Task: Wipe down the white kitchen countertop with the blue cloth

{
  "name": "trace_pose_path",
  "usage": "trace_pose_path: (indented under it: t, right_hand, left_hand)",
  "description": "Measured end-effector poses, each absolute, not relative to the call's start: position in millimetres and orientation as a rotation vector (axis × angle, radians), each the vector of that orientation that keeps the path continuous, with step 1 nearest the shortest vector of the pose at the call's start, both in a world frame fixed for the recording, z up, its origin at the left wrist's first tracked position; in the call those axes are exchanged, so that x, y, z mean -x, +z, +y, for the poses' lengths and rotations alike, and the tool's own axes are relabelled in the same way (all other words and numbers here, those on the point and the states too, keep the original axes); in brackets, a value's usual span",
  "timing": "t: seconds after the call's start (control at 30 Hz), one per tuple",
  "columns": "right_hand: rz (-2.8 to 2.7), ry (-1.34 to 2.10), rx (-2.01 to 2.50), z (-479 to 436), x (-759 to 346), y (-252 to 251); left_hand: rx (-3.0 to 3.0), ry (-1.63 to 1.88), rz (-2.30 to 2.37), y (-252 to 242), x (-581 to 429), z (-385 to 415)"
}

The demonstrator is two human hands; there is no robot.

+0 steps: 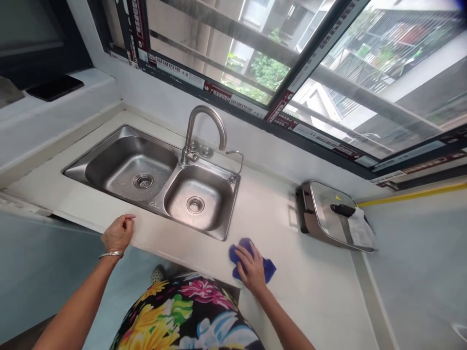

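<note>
My right hand presses a crumpled blue cloth onto the white countertop, to the right of the sink. Its fingers lie over the cloth, which sticks out around them. My left hand, with a bracelet at the wrist, is at the counter's front edge below the sink. Its fingers are curled in, and I see nothing in them. Between the hands and the window lies a steel double-bowl sink, with a curved faucet behind it.
On the right of the counter, against the wall, stands a flat appliance with a glass lid and black handle; a white cloth lies over its end. A thin bent metal spout rises at the sink's corner. A dark phone lies on the left ledge.
</note>
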State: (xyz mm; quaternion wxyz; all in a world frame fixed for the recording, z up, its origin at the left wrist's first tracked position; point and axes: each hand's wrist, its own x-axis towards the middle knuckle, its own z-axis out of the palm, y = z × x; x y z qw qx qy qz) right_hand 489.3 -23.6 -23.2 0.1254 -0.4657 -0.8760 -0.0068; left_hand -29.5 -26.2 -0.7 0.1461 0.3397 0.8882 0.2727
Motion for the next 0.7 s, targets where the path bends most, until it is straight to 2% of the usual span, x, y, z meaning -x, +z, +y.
trace_pose_path:
  t: [0.17, 0.27, 0.43, 0.7]
  right_hand:
    - [-2.4, -0.08, 1.675, -60.8, -578.1, -28.6]
    - [-2.271, -0.142, 1.826, -69.6, -594.5, -31.4]
    - [-2.143, -0.231, 2.001, -72.2, -535.6, -32.9]
    - [-2.424, -0.079, 1.763, -19.4, -406.2, -15.2]
  left_hand:
    - [-0.915, 0.821, 2.604, 1.8, 40.0, -20.8]
    - [-0.851, 0.844, 2.636, -3.0, 35.7, -13.7]
    - [-0.842, 0.85, 2.686, -11.8, 30.7, -9.2]
    - [-0.885, 0.83, 2.713, -18.9, 31.6, -10.3]
